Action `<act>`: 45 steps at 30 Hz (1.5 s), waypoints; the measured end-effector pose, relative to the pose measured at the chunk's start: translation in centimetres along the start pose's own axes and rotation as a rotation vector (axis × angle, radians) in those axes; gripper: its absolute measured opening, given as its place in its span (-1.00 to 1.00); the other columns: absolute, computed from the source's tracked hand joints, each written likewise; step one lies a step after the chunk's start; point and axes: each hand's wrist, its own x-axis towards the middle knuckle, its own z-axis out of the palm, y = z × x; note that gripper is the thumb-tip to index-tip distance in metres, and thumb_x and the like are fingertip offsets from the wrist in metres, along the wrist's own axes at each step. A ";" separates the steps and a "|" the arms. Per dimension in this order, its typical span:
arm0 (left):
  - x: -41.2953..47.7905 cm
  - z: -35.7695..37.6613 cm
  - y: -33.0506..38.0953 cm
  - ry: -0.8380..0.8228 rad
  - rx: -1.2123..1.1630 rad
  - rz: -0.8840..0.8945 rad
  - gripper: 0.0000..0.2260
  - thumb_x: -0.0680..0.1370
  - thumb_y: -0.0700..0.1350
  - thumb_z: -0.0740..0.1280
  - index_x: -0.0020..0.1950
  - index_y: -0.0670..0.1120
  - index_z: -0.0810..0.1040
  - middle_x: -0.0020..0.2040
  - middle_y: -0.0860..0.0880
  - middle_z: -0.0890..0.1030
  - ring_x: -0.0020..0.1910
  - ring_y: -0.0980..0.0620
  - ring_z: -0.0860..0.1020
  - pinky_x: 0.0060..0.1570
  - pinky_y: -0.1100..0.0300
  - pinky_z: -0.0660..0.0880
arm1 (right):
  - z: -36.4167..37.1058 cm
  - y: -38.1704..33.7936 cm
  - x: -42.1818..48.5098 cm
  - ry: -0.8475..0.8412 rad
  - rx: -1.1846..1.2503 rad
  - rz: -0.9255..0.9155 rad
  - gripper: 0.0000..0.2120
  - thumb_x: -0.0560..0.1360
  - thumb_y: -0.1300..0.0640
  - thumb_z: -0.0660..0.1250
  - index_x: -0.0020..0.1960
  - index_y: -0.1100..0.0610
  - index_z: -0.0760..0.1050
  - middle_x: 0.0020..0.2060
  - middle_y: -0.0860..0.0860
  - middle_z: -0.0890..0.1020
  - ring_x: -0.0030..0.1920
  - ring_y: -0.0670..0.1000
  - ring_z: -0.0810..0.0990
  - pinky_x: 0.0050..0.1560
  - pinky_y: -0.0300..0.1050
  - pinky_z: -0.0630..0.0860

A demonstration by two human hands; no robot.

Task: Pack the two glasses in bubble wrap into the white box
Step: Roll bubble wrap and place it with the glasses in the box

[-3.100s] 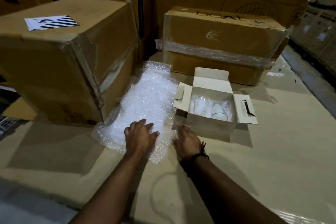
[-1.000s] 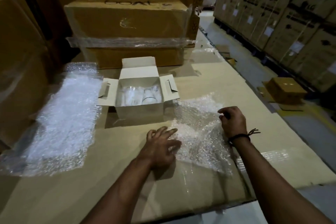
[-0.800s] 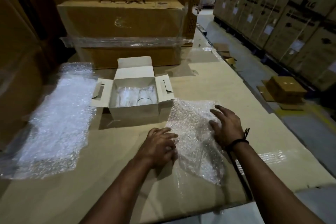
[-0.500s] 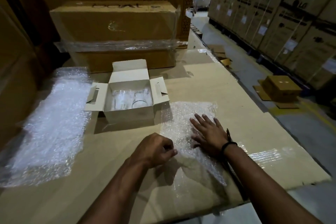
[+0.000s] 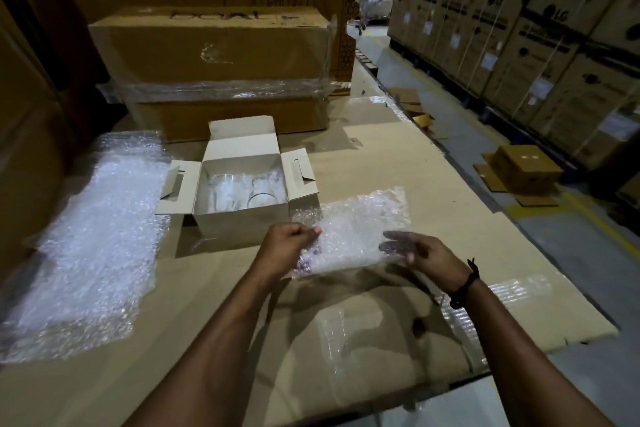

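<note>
The white box (image 5: 242, 224) stands open on the cardboard surface, its flaps spread. Two clear glasses sit inside it, one on the left (image 5: 223, 189) and one on the right (image 5: 262, 197), both bare. Just right of the box a small sheet of bubble wrap (image 5: 360, 218) is raised at its near edge. My left hand (image 5: 287, 246) pinches the sheet's left edge. My right hand (image 5: 415, 251) holds the right edge, its fingers showing through the plastic and its thumb on the near side.
A larger sheet of bubble wrap (image 5: 93, 236) lies flat to the left of the box. Taped brown cartons (image 5: 214, 45) stand behind it and another carton (image 5: 27, 149) at the far left. The cardboard surface (image 5: 467, 236) ends at the right above a floor with a small carton (image 5: 523, 166).
The small sheet lay flat under both hands; now its near edge is lifted. My left hand went from resting to pinching, and my right hand moved from pressing flat to holding the right edge.
</note>
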 end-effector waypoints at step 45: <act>1.6 1.2 -5.3 -0.266 1.136 0.294 -0.28 0.51 0.38 0.16 0.58 0.13 0.07 0.61 0.05 -0.03 0.57 0.07 -0.06 0.50 -0.08 -0.21 | 4.6 2.9 2.9 -0.013 -1.294 0.175 -0.27 0.47 -0.39 -0.19 0.55 -0.10 -0.13 0.55 -0.12 -0.11 0.54 -0.06 -0.17 0.50 0.12 -0.21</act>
